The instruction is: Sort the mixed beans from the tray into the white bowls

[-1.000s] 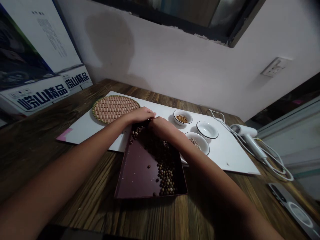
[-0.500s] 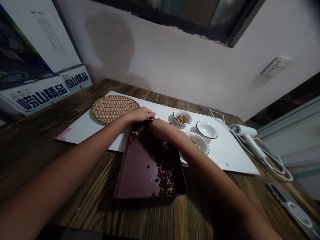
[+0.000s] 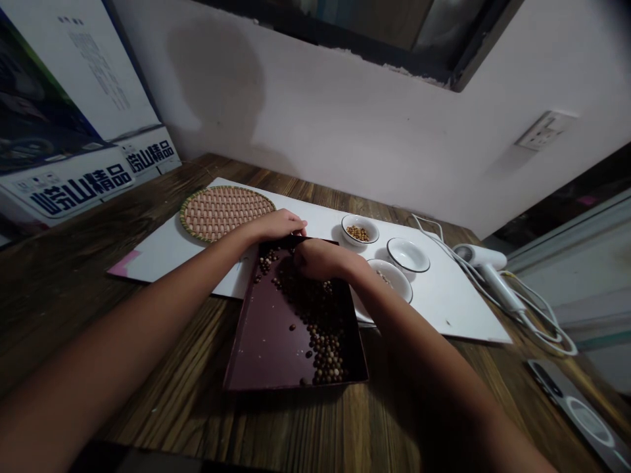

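Note:
A maroon open box (image 3: 261,348) lies on the table in front of me, with many small round brown and tan beads (image 3: 329,355) gathered along its right side and far end. My left hand (image 3: 280,225) is at the box's far edge, its fingers bent over the rim. Inside the far end, my right hand (image 3: 318,258) is curled with its fingertips down among the beads; what they pinch, if anything, is hidden. To the right stand a white bowl of golden-brown pieces (image 3: 359,231), a bare white bowl (image 3: 408,255) and a bowl (image 3: 401,282) with pale pieces, partly behind my right forearm.
A round woven tray (image 3: 221,211) lies on the white board (image 3: 458,312), left of the box. At the right are a white hair dryer (image 3: 497,276) with a looped cord and a grey phone-like device (image 3: 579,410). Printed cartons (image 3: 79,184) stand at the left.
My right hand has shifted slightly down and nearer within the box's far end, uncovering part of the far rim. My left hand stays at the rim.

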Available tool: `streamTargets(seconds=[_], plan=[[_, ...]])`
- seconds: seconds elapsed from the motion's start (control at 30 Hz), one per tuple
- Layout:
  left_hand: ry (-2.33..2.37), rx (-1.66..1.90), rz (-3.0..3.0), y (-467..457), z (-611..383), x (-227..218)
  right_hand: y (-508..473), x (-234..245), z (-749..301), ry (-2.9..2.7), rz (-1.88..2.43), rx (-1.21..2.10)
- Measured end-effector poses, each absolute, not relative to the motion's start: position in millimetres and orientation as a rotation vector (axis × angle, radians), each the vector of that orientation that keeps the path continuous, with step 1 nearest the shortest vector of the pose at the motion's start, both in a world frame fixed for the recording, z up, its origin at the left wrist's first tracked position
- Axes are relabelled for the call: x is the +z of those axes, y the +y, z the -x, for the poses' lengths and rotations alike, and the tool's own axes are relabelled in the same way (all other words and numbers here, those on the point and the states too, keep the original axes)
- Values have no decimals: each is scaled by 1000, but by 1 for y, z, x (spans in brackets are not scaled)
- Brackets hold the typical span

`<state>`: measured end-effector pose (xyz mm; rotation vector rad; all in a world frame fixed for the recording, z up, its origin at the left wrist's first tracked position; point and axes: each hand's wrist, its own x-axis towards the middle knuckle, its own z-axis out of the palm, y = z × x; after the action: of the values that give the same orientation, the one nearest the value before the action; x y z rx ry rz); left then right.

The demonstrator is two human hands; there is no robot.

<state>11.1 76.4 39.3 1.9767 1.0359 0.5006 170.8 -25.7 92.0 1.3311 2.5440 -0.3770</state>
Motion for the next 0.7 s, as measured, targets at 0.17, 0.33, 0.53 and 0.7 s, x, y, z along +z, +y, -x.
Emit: streamTargets(seconds=[0.17, 0.33, 0.53, 0.7], plan=[[1025, 499, -1987, 78, -11, 39, -26, 84, -166, 2560, -1413, -389], [1039, 505, -1965, 74, -11, 42, -21, 97, -179, 2641, -1448, -452], [1071, 503, -1965, 69, -13, 48, -26, 158, -255, 2461, -1633, -431], [1036, 516, -1986, 71, -12, 46, -32, 166, -315, 2163, -1743, -643]])
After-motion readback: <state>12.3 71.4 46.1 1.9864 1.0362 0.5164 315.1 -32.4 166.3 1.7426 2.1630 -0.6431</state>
